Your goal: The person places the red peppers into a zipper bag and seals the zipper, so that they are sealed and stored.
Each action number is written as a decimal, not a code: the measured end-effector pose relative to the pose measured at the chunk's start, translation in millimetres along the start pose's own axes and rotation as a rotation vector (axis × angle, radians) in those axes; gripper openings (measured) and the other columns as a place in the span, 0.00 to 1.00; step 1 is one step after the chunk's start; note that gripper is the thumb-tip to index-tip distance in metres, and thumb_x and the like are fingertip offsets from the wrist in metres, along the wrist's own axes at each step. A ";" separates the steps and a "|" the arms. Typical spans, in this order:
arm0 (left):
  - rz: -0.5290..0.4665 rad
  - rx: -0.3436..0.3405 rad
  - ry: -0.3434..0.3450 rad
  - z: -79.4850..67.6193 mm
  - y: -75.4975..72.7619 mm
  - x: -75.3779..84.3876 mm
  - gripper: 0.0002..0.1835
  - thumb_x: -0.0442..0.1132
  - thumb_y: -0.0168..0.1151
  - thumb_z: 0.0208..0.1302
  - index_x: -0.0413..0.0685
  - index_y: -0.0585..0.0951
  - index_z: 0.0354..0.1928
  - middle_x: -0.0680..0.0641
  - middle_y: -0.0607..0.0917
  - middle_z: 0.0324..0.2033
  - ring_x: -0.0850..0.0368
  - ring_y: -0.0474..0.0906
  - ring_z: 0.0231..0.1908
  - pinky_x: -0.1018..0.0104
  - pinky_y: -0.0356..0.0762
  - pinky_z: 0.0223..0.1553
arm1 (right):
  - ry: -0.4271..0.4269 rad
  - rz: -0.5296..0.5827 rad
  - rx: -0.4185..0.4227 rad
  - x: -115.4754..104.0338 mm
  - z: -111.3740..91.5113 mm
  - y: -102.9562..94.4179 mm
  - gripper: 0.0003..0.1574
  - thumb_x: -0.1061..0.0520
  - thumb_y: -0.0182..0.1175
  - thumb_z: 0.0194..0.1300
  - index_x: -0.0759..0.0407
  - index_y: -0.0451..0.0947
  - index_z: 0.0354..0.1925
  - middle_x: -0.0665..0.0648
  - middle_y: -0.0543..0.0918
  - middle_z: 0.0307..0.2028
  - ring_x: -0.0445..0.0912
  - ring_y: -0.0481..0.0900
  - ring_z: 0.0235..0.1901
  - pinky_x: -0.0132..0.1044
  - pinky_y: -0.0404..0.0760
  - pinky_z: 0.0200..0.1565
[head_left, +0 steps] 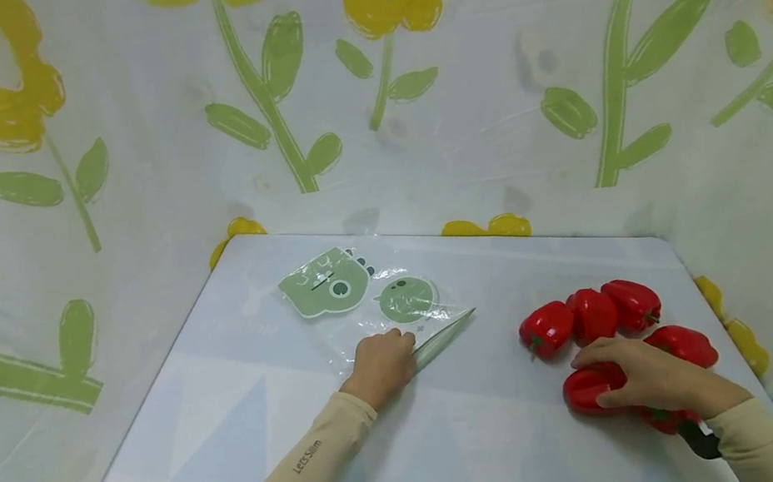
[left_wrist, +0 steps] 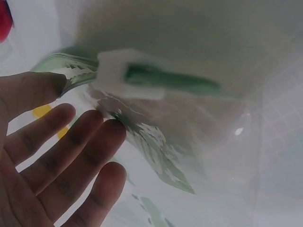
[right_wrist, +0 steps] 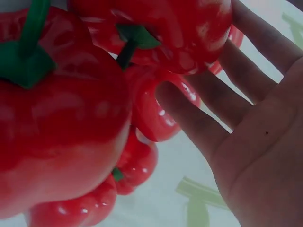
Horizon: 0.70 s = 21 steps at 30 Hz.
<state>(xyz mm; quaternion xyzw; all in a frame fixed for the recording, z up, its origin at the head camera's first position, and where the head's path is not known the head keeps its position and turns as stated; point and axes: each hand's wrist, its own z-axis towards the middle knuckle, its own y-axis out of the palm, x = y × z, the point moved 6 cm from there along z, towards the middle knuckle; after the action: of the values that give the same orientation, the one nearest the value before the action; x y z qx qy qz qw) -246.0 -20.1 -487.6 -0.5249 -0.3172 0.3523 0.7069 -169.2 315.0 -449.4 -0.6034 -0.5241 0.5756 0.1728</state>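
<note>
1. Your left hand [head_left: 380,368] is at the mouth of the clear plastic bag [head_left: 322,289]; its fingers are spread and loosely bent, with the thumb touching the bag's rim.
2. The bag lies toward the surface's far edge, left of the peppers, and carries green cartoon prints. Its mouth stands partly open on the side facing you.
3. Your right hand [head_left: 643,377] is over a red pepper [head_left: 584,393] in the near part of the group, fingers and thumb round it; you can't tell how firm that grip is.
4. That pepper sits toward the right edge of the surface [head_left: 430,470], well apart from the bag.
5. Three more red peppers [head_left: 547,329] stand close together in a row beyond your right hand. Another pepper [head_left: 687,345] lies nearer the right edge, and one more shows partly beneath your wrist.
6. You wear beige sleeves [head_left: 302,473], the left one lettered; a curtain [head_left: 477,142] with yellow flowers hangs behind the far edge.
</note>
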 end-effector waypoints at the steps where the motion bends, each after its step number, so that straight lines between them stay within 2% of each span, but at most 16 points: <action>1: 0.000 0.001 -0.001 0.0 -0.3 0.0 0.07 0.39 0.66 0.61 0.47 0.80 0.28 0.47 0.79 0.21 0.48 0.76 0.18 0.56 0.71 0.16 | 0.016 -0.003 -0.006 0.8 0.4 0.3 0.41 0.47 0.83 0.44 0.51 0.81 0.58 0.57 0.79 0.57 0.58 0.75 0.55 0.42 0.87 0.37; 7: -0.018 -0.002 -0.013 0.2 -0.1 -1.5 0.06 0.39 0.68 0.59 0.47 0.80 0.28 0.48 0.79 0.21 0.48 0.76 0.19 0.56 0.72 0.18 | 0.095 -0.009 -0.046 6.6 3.3 4.9 0.49 0.47 0.86 0.36 0.48 0.79 0.60 0.57 0.77 0.61 0.59 0.72 0.59 0.48 0.87 0.38; 10: -0.048 -0.018 -0.029 1.2 -0.1 -2.2 0.07 0.39 0.69 0.58 0.48 0.81 0.27 0.48 0.79 0.21 0.49 0.75 0.19 0.56 0.72 0.18 | 0.108 -0.007 -0.058 9.2 3.0 7.3 0.52 0.49 0.86 0.35 0.48 0.78 0.62 0.59 0.76 0.62 0.61 0.71 0.60 0.51 0.87 0.39; 15: -0.149 -0.094 -0.071 4.0 3.4 -7.1 0.02 0.39 0.68 0.59 0.50 0.87 0.31 0.49 0.85 0.25 0.51 0.80 0.25 0.55 0.77 0.23 | 0.102 -0.008 -0.050 10.7 1.8 8.4 0.52 0.52 0.85 0.36 0.49 0.77 0.63 0.58 0.77 0.61 0.60 0.71 0.59 0.50 0.87 0.39; 21: -0.312 -0.170 -0.123 3.0 11.2 -14.5 0.06 0.39 0.66 0.61 0.50 0.89 0.38 0.51 0.88 0.31 0.51 0.84 0.33 0.56 0.82 0.33 | 0.064 -0.006 -0.034 7.7 -0.5 6.1 0.52 0.51 0.84 0.40 0.52 0.75 0.64 0.58 0.78 0.60 0.60 0.73 0.58 0.50 0.87 0.39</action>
<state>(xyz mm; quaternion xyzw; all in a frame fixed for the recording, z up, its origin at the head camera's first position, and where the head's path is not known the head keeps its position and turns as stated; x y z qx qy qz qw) -258.3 -28.4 -498.8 -0.5046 -0.4659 0.2419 0.6854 -167.7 319.2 -458.1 -0.6227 -0.5300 0.5465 0.1810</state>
